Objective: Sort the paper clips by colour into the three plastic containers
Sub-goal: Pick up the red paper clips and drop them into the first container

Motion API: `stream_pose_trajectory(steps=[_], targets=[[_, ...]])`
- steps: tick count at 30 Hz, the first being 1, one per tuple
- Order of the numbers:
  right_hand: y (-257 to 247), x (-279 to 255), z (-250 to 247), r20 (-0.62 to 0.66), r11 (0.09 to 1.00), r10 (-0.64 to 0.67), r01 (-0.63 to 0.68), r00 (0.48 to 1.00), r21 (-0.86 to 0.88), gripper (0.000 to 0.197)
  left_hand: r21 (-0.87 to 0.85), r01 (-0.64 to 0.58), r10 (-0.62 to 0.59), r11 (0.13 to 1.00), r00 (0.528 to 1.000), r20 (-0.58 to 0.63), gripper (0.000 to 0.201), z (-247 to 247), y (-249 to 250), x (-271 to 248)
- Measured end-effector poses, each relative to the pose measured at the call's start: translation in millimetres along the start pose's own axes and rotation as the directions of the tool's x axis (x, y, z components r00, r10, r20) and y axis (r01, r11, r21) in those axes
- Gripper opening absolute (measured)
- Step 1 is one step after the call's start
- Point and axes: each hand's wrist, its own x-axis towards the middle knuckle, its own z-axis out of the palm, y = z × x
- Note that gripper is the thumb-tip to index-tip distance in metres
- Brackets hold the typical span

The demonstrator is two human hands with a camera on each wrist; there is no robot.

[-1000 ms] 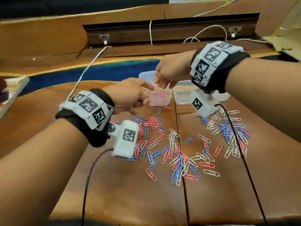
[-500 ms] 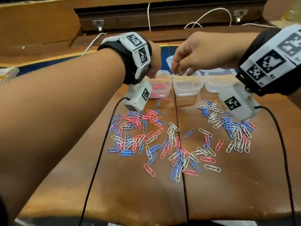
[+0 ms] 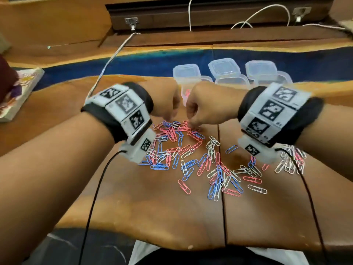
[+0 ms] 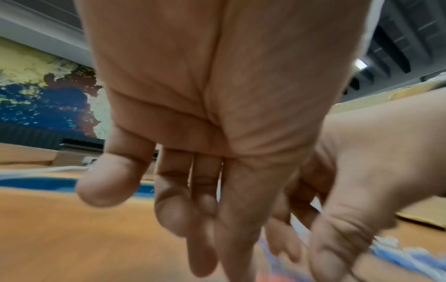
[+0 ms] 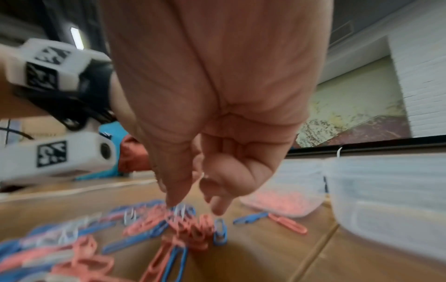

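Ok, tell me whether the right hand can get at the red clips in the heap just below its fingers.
Probably yes. The right hand hangs fingers-down just over the red clips, with nothing between them. Blue clips lie tangled among them, so a clean pick is less certain.

Half a second ago both hands were raised over the containers at the far edge of the table; now the left hand [image 3: 168, 104] and the right hand [image 3: 206, 106] have dropped side by side onto the far end of the paper clips [image 3: 177, 131]. The right hand's fingertips [image 5: 176, 200] now reach down among pink and blue clips, while the left hand's fingers [image 4: 200, 238] hang loosely just above the table.
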Motion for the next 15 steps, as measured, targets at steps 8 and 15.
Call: stream_pose_trajectory(steps=[8,15], targets=[[-14,22,22,-0.009,0.996,-0.011,0.01,1.0,-0.091,0.026,-0.121,0.016,-0.018,0.993,1.0,-0.019,0.017,34,-19,-22],[-19,21,18,0.045,0.998,0.006,-0.003,0.999,-0.069,0.005,-0.148,-0.01,-0.002,0.989,0.997,-0.083,0.021,39,-19,-26]])
